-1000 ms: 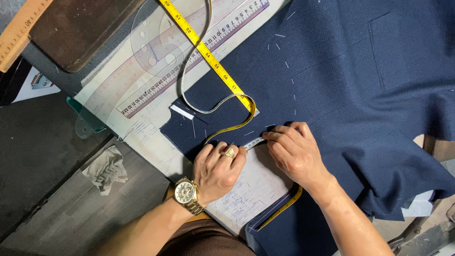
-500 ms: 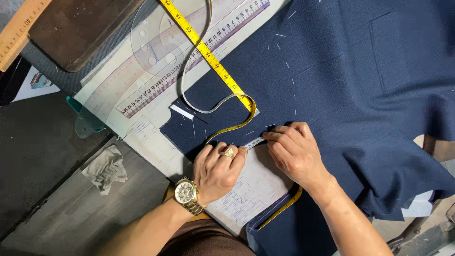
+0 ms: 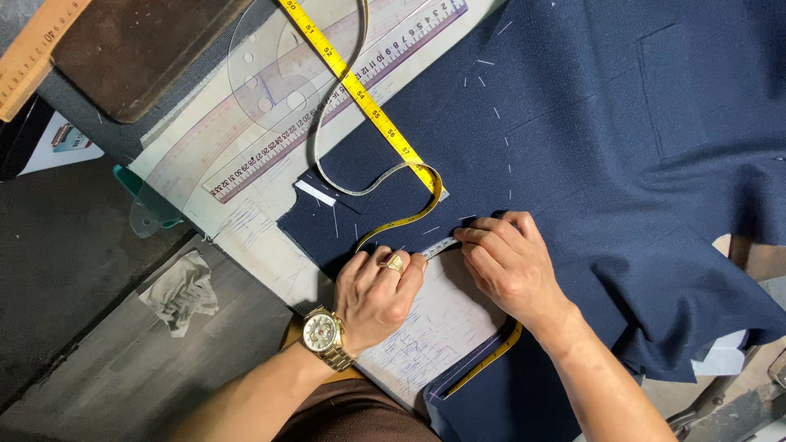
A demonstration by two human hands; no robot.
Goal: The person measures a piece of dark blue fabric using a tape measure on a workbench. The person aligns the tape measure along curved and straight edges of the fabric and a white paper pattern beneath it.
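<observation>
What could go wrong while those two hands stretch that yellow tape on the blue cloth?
The yellow measuring tape loops loosely above the left hand, so it might slip and spoil the reading. The right hand pins only a short stretch. The dark navy cloth hangs over the table edge, and its weight could drag the white chalk marks askew.

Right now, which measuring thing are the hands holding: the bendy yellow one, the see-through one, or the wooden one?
The bendy yellow tape measure. The left hand and right hand stretch its end across the navy cloth. The see-through ruler and wooden ruler lie untouched, far off.
</observation>
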